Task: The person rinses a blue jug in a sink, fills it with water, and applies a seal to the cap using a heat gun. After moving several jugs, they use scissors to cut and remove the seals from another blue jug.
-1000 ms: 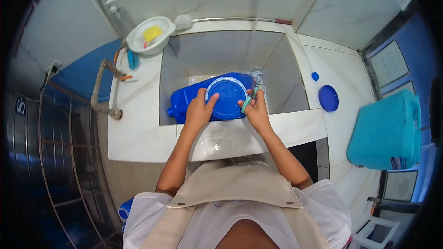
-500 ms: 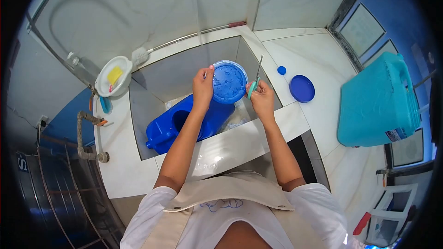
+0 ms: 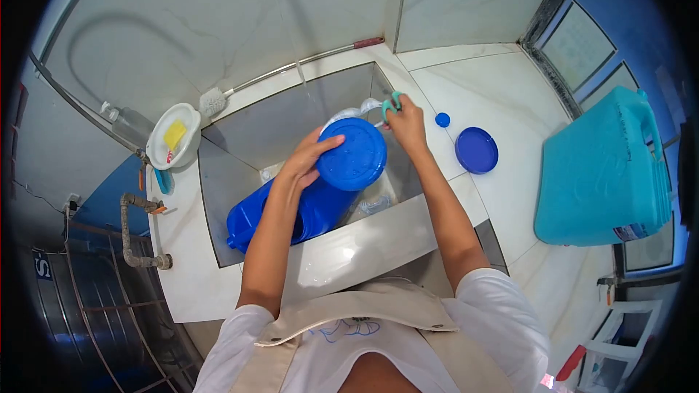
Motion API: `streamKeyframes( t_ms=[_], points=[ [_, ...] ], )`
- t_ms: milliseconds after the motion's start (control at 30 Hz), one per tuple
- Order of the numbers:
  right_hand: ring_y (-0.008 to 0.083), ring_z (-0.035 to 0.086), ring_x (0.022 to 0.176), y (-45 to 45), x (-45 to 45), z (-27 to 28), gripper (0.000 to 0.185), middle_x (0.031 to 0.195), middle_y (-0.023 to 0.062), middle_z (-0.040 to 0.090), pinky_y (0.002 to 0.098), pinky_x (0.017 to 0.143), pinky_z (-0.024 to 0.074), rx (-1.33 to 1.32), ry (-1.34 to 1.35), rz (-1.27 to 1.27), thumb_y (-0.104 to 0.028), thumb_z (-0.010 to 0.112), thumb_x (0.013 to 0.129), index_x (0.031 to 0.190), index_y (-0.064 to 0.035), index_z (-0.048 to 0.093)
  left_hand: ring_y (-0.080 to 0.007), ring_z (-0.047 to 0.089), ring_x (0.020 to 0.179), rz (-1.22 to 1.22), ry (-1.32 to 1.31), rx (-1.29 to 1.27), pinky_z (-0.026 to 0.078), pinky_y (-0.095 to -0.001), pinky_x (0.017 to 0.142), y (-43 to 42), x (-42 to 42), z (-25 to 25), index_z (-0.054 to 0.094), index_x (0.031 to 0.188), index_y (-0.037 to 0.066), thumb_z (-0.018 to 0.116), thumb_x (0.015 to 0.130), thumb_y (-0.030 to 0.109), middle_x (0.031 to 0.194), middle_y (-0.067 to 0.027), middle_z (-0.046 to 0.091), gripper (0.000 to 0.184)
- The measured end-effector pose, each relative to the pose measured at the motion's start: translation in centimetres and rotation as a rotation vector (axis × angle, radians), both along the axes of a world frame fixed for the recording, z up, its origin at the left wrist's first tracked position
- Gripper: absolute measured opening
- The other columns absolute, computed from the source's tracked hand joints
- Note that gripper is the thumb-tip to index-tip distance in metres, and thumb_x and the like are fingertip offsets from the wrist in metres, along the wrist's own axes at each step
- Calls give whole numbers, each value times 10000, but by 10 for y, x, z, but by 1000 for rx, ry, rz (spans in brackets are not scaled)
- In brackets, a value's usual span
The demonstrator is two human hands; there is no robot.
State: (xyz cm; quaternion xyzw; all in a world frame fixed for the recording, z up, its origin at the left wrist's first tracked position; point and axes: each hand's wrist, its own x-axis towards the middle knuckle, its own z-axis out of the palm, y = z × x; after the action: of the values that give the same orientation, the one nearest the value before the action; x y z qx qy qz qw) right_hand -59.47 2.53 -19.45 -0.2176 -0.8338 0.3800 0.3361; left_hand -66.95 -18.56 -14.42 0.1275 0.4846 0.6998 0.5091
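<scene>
My left hand (image 3: 304,159) grips a wet blue round lid (image 3: 354,159) at its left side, thumb on top, over the sink (image 3: 255,127). In my right hand (image 3: 408,125) is a pair of scissors (image 3: 392,104) with teal handles, held just beyond the lid's upper right edge. A whitish, clear plastic strip (image 3: 348,113) stands away from the lid's far rim and reaches toward the scissors. The blades are hard to make out against it. Below my hands, a blue plastic jug (image 3: 317,211) lies in the sink, partly covered by my left forearm and the lid.
A small blue cap (image 3: 443,119) and a dark blue lid (image 3: 477,150) lie on the right counter. Farther right stands a large teal jerrycan (image 3: 601,171). A white basin (image 3: 175,149) with a yellow sponge, a long-handled brush (image 3: 213,102) and a pipe tap (image 3: 127,229) are left.
The scissors have turned from pointing up and away, and my right hand has risen. The plastic strip now stands off the lid's rim. The lid has shifted slightly toward me, with my left thumb across it.
</scene>
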Motion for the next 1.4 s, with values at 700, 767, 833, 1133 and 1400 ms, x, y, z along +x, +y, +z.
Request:
streamKeyframes(
  t_ms=[700, 767, 833, 1133, 1400],
  points=[
    [307, 657, 701, 162, -57, -43, 171, 804, 242, 633, 378, 577, 542, 37, -693, -200, -54, 542, 762, 784, 96, 619, -197, 594, 644, 153, 943, -815, 477, -331, 585, 97, -165, -61, 623, 871, -22, 711, 675, 203, 737, -114, 618, 311],
    [308, 657, 760, 182, -49, -52, 167, 834, 247, 633, 393, 623, 540, 153, -685, -340, -58, 531, 771, 762, 79, 627, -182, 586, 632, 88, 968, -782, 472, -322, 568, 122, -141, -62, 615, 834, -11, 712, 676, 216, 712, -95, 607, 293],
    [321, 643, 832, 182, -42, -39, 169, 861, 255, 626, 420, 697, 522, 445, -780, -99, -64, 499, 794, 814, 54, 618, -132, 546, 584, 13, 956, -672, 449, -295, 522, 152, -118, -64, 564, 761, 38, 701, 707, 242, 663, -38, 563, 252],
    [343, 623, 836, 193, -23, -34, 274, 915, 171, 635, 417, 723, 517, 294, -561, -241, -36, 511, 757, 1023, 3, 563, -121, 484, 540, 206, 443, -357, 401, -290, 436, 239, -42, -76, 532, 797, 66, 624, 809, 185, 681, -22, 523, 150],
    [373, 570, 905, 154, 42, -34, 342, 975, 223, 587, 424, 793, 470, 384, -755, 34, -94, 593, 702, 1023, 6, 531, -172, 502, 780, 76, 74, -193, 438, -342, 674, 250, -40, -137, 432, 1194, 35, 520, 876, 264, 965, -106, 539, 402]
  ],
)
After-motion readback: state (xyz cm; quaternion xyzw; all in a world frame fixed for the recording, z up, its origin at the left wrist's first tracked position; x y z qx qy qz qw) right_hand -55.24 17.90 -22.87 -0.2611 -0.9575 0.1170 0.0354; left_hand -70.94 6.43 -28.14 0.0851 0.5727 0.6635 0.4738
